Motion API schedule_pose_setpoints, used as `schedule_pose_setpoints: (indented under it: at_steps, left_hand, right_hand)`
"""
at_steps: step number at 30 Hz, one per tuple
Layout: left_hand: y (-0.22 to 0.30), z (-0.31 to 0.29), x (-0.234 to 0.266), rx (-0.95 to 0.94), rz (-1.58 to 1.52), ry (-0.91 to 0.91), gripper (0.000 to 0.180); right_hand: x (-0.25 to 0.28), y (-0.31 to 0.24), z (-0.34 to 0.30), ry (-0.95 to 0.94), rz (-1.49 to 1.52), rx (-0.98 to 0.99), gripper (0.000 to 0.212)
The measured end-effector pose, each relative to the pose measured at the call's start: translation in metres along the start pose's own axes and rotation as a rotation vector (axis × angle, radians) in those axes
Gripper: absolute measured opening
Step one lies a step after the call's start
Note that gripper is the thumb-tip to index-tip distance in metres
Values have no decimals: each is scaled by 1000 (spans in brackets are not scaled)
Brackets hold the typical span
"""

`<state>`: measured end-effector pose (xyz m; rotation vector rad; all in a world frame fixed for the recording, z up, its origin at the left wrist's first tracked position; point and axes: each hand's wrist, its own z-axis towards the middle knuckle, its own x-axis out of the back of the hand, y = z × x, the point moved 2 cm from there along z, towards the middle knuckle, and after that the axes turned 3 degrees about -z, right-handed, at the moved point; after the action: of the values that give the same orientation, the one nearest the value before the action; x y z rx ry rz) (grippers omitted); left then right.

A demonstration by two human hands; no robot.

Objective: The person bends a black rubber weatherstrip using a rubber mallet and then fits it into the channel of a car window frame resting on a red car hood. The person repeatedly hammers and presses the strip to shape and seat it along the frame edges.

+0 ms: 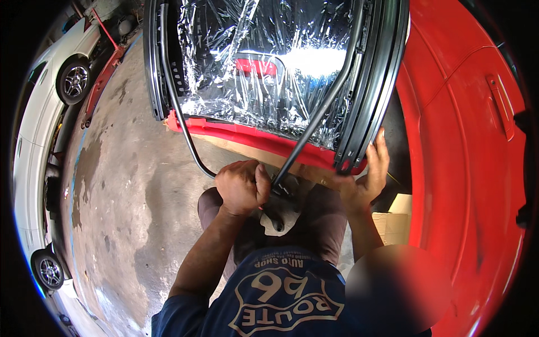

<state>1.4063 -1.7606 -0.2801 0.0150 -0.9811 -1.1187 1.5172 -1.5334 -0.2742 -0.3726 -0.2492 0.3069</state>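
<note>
A large black-framed panel (252,98) with metal rails at its sides and crinkled clear plastic film across it stands tilted before me. Red padding (236,131) runs along its near edge. A black U-shaped tube (315,121) bends down from both sides of the panel, and my left hand (241,185) is closed in a fist around its near bend. My right hand (368,180) grips the panel's near right corner, fingers up along the side rail and thumb at the lower edge. Below the left hand a dark object (274,218) shows in part; its kind is unclear.
A red car (455,146) stands close at my right. Cardboard (392,224) lies low between it and my right arm. Left, across the stained concrete floor (123,185), are a white car (42,140) and a red floor jack (104,78).
</note>
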Motion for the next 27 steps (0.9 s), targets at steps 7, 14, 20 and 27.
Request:
schedule_pose_setpoints:
  at_steps: [7, 14, 20, 27]
  left_hand:
    - [1, 3, 1, -8, 12, -32, 31]
    - [-2, -2, 1, -21, -6, 10, 30]
    - [4, 4, 8, 8, -1, 2, 30]
    - [23, 14, 30, 324, -287, -140, 28]
  right_hand:
    - [15, 4, 12, -46, 42, -57, 76]
    - [24, -8, 25, -96, 68, -54, 84]
    - [30, -15, 129, 61, 60, 58, 50]
    - [-23, -14, 307, 178, -240, 347, 34]
